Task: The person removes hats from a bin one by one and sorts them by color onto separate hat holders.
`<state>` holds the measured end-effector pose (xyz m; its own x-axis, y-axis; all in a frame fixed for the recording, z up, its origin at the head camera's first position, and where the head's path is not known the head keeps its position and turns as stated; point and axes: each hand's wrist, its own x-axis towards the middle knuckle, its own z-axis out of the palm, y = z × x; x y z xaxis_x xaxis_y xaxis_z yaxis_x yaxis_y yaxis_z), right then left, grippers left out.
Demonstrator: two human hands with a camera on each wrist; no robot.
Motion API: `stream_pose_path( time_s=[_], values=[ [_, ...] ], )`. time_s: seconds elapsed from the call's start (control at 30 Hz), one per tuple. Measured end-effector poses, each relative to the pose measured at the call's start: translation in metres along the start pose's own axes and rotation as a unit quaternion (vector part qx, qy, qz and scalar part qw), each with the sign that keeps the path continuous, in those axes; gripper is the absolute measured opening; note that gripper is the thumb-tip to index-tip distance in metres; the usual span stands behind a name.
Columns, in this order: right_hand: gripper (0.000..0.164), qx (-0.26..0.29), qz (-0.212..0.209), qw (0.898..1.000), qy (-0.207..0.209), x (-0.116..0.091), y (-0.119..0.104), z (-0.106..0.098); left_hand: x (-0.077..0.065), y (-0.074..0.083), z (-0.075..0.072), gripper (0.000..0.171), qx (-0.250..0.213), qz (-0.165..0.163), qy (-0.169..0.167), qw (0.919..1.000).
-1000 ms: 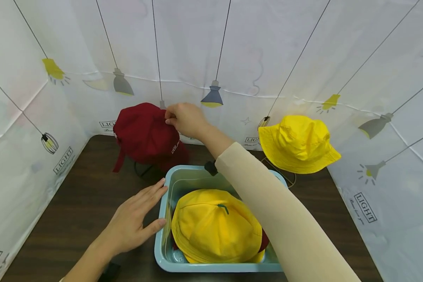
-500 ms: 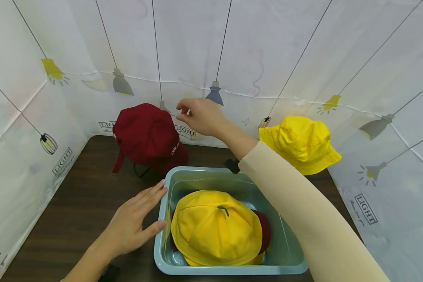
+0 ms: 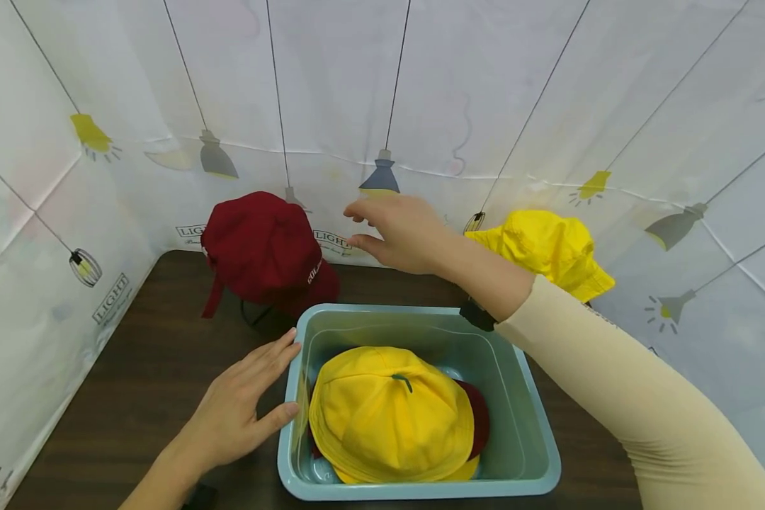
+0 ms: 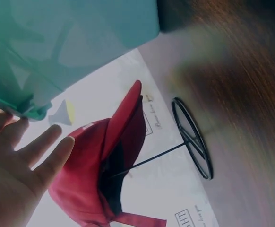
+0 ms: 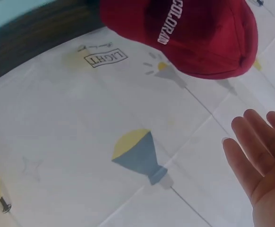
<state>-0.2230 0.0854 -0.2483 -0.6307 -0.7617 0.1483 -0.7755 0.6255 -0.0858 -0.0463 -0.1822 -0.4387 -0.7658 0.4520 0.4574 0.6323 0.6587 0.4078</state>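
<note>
A dark red baseball cap [image 3: 261, 244] hangs on a black wire stand [image 4: 192, 138] at the back left, its brim toward the bin. My right hand [image 3: 404, 230] is in the air to the right of that cap, fingers loosely extended and holding nothing. On the left rim of a light blue plastic bin [image 3: 421, 490] rest the fingertips of my left hand [image 3: 239, 404], fingers straight. Inside the bin lies a yellow hat [image 3: 389, 418] with a small green tab on top. The dark red brim of another cap [image 3: 478, 418] sticks out from under it.
A yellow bucket hat [image 3: 551, 248] is perched at the back right, partly behind my right forearm. White sheets [image 3: 331, 85] printed with lamps enclose the dark wooden table [image 3: 134, 404] at the back and sides.
My right hand has come away from the red cap and moved right, its fingers loosening. The cap stays on its stand, and my left hand keeps its place on the bin rim.
</note>
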Motion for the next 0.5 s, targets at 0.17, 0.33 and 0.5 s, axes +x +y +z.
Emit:
stream_pose_path(
  time_s=[0.17, 0.33, 0.5],
  values=[
    [0.046, -0.003, -0.003, 1.0, 0.002, -0.029, 0.004, -0.006, 0.001, -0.001, -0.001, 0.074, 0.003, 0.001, 0.001, 1.0],
    [0.046, 0.0, -0.011, 1.0, 0.016, -0.056, 0.01, -0.009, 0.002, -0.003, -0.001, 0.073, 0.007, 0.003, 0.003, 1.0],
    [0.05, 0.014, -0.011, 1.0, 0.017, -0.081, 0.015, -0.011, 0.005, -0.005, -0.001, 0.074, 0.001, 0.008, -0.003, 1.0]
  ],
)
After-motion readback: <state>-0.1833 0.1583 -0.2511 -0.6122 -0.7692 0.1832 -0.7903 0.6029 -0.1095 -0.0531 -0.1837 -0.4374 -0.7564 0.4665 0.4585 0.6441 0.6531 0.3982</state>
